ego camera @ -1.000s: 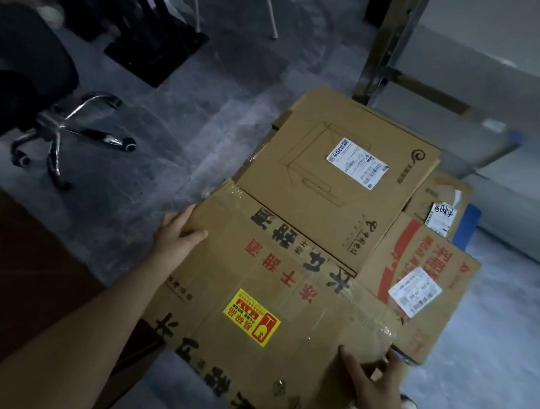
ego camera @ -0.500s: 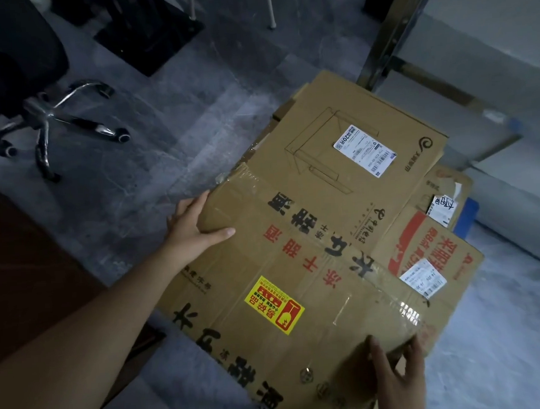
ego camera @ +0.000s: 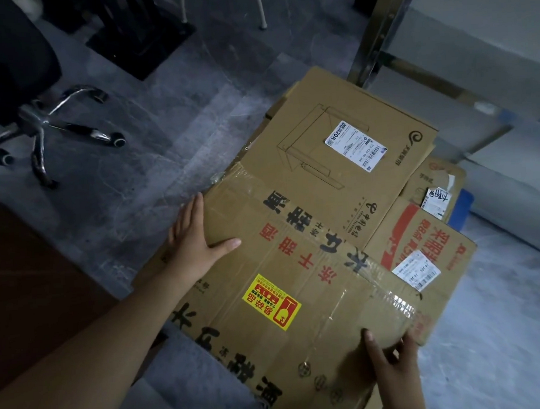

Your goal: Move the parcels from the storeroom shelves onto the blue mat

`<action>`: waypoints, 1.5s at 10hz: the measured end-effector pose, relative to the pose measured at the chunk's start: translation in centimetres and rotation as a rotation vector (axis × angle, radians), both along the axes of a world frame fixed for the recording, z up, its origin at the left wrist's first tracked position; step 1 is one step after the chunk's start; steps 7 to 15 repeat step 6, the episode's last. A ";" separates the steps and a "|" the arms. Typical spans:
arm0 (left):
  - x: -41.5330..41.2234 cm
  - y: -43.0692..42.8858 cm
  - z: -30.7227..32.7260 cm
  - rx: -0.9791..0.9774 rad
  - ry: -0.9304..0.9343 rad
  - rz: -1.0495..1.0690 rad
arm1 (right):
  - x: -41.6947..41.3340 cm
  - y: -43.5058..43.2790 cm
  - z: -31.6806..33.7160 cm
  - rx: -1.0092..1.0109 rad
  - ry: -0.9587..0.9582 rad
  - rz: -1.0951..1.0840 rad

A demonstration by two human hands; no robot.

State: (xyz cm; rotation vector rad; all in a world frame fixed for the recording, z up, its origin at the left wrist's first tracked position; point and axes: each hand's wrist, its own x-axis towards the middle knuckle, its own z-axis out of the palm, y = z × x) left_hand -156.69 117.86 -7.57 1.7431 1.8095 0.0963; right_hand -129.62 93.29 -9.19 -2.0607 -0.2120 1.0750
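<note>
I hold a large brown cardboard parcel (ego camera: 299,284) with black and red print and a yellow sticker. My left hand (ego camera: 198,237) grips its far left edge, thumb on top. My right hand (ego camera: 395,367) grips its near right corner. The parcel overlaps a big flat parcel (ego camera: 347,149) with a white label. To the right lie a red-printed parcel (ego camera: 423,258) and a smaller parcel (ego camera: 435,184). A corner of the blue mat (ego camera: 461,205) shows beyond them; the rest of it is hidden under the parcels.
A black office chair with a chrome star base (ego camera: 46,129) stands at the left. A metal shelf upright (ego camera: 384,23) rises behind the parcels, with a pale wall (ego camera: 488,26) to the right. A dark stand base (ego camera: 141,41) sits at the top. Grey floor lies between.
The held parcel has slid forward over the flat parcel and lower toward the pile. My left thumb has come over its top edge, and my right hand has shifted along the near corner.
</note>
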 end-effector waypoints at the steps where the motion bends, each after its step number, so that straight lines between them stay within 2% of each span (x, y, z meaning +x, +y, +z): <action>1: 0.5 -1.1 0.0 0.064 0.028 -0.057 | 0.8 0.2 0.4 -0.040 0.010 0.028; 2: 1.1 -1.9 -0.1 0.066 0.050 -0.106 | 1.5 0.8 1.2 -0.040 0.004 0.047; 4: 2.1 -1.7 0.6 -0.062 0.036 -0.111 | 3.3 2.6 1.2 -0.084 -0.064 0.112; 5: 2.7 -2.3 2.0 -0.136 0.003 -0.162 | 3.9 3.0 2.2 -0.102 -0.064 0.137; 6: 4.1 -4.9 3.9 -0.212 -0.120 -0.190 | 4.7 2.8 4.3 -0.078 -0.120 0.137; 15: 4.1 -4.9 3.9 -0.212 -0.120 -0.190 | 4.7 2.8 4.3 -0.078 -0.120 0.137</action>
